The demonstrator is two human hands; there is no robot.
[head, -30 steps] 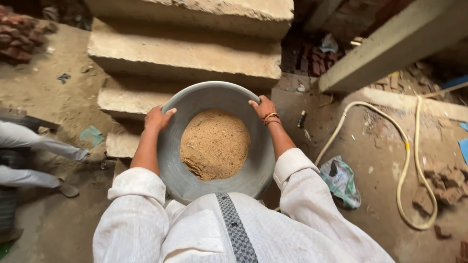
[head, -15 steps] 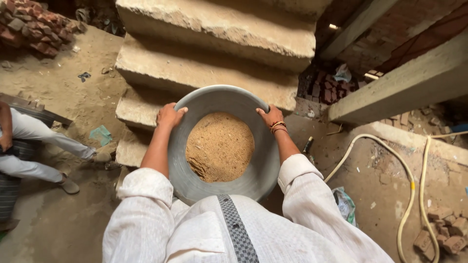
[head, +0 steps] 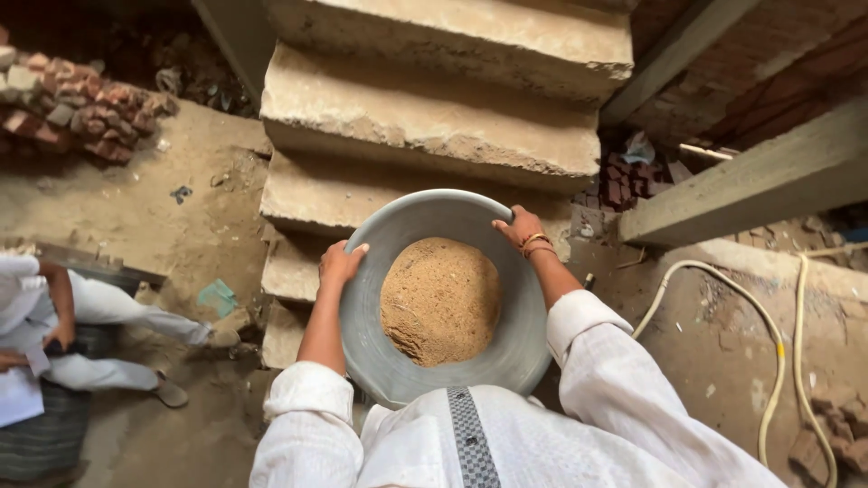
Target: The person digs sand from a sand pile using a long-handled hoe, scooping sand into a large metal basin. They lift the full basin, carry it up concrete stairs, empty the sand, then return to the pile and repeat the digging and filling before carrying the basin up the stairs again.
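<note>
I carry a round grey metal pan (head: 398,370) against my chest, part filled with brown sand (head: 440,301). My left hand (head: 340,265) grips the pan's left rim, thumb over the edge. My right hand (head: 519,227), with orange bangles at the wrist, grips the far right rim. White sleeves cover both upper arms. Rough concrete steps (head: 425,117) rise directly in front of the pan.
A person in white clothes (head: 81,316) sits on the dirt floor at the left. Piled red bricks (head: 81,99) lie at the upper left. A cream hose (head: 768,343) curls over the ground at the right, near a concrete beam (head: 759,181) and broken bricks (head: 832,434).
The pan and both hands have shifted right and lower in view as my head moved. The steps now fill more of the frame; the plastic bag at the right has dropped out of sight.
</note>
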